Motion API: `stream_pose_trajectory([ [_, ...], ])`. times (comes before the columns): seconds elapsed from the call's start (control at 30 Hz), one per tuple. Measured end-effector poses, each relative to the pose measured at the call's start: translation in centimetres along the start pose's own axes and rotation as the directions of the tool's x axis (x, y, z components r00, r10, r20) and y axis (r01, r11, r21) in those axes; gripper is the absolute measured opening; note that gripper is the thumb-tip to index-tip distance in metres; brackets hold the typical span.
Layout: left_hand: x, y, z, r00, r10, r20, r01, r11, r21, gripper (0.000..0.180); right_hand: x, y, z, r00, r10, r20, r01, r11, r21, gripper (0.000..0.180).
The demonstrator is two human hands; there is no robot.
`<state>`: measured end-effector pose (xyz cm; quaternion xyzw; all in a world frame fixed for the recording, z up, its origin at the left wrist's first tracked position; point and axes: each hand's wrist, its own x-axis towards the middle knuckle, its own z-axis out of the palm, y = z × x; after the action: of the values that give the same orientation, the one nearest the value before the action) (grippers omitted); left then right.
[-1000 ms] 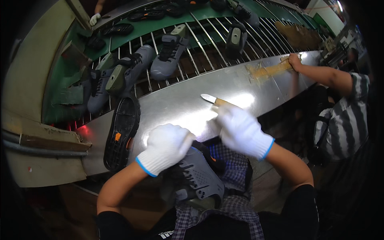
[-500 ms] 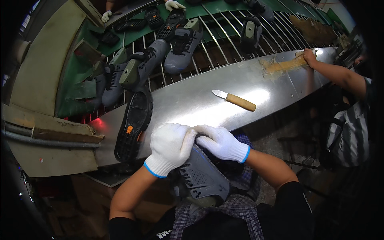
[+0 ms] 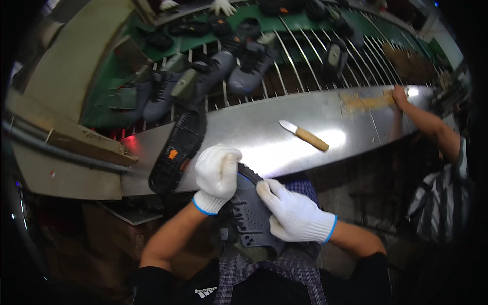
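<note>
Head view: grey shoe (image 3: 251, 213) sat at 6 o'clock in frame, toe toward 12, by the checked apron (image 3: 300, 277). Left hand (image 3: 218, 170) clamped on its toe, right hand (image 3: 295, 211) on its side — 3 o'clock. Knife (image 3: 306, 136) lay on the steel bench (image 3: 231, 124), 1 o'clock from shoe — black sole (image 3: 179, 152) at 10.
</note>
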<state>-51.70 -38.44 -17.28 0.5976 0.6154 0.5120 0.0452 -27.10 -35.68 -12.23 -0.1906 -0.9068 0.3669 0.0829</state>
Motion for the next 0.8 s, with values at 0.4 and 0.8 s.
stream_pose_trajectory([
  [0.4, 0.5, 5.2, -3.0, 0.873, -0.461, 0.161, 0.316, 0.283, -0.906, 0.048, 4.9, -1.0, -3.1, 0.988, 0.122, -0.091, -0.089, 0.949, 0.301, 0.099],
  [0.8, -6.1, -0.7, -10.5, 0.510, -0.586, 0.630, 0.692, -0.155, -0.705, 0.073, 5.3, -1.3, -5.4, 0.782, -0.159, -0.603, 0.400, 0.870, 0.289, 0.099],
])
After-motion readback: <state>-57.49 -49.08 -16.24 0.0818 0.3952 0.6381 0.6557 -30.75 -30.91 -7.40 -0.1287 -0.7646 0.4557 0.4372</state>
